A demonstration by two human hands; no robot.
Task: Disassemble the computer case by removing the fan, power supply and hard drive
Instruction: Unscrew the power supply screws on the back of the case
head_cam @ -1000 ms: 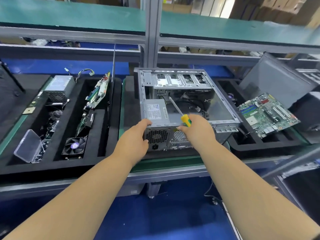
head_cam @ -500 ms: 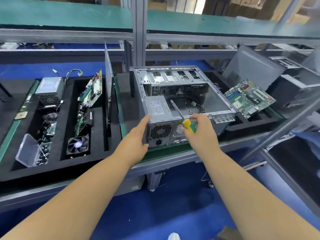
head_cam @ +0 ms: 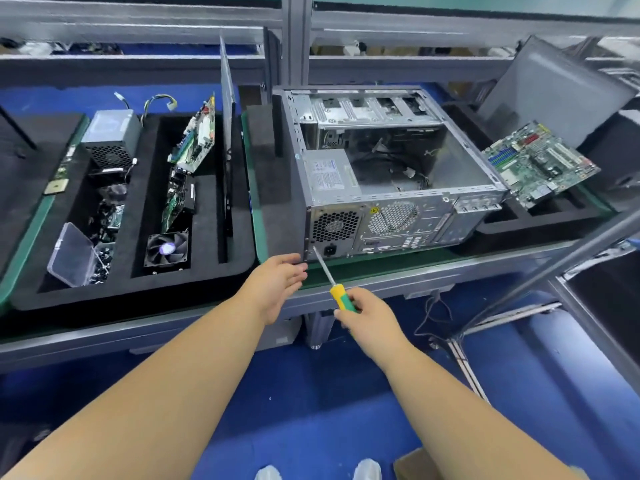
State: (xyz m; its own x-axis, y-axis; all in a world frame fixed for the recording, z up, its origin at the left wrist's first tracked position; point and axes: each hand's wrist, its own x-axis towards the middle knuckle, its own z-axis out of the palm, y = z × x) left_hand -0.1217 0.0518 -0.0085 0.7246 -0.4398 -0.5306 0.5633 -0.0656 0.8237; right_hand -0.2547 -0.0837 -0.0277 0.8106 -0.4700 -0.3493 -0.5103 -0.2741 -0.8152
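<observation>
An open grey computer case (head_cam: 433,216) lies on its side on the bench, rear panel facing me. Its power supply (head_cam: 329,174) sits in the near left corner, with its vent grille and socket showing at the back. Loose cables lie on the case floor. My right hand (head_cam: 370,320) grips a yellow-green screwdriver (head_cam: 341,296); the tip touches the rear panel's lower left corner beside the socket. With fingers straight, my left hand (head_cam: 277,282) touches the case's bottom left edge.
A black foam tray (head_cam: 242,271) at left holds a loose fan (head_cam: 167,249), another power supply (head_cam: 112,136), circuit boards and a clear plastic box (head_cam: 71,254). A motherboard (head_cam: 540,164) leans in a tray at right. A metal frame post (head_cam: 298,39) rises behind the case.
Both hands have drawn back from the top of the case's rear. The screwdriver now points at the lower left corner of the rear panel, and my left hand has dropped to the bottom edge.
</observation>
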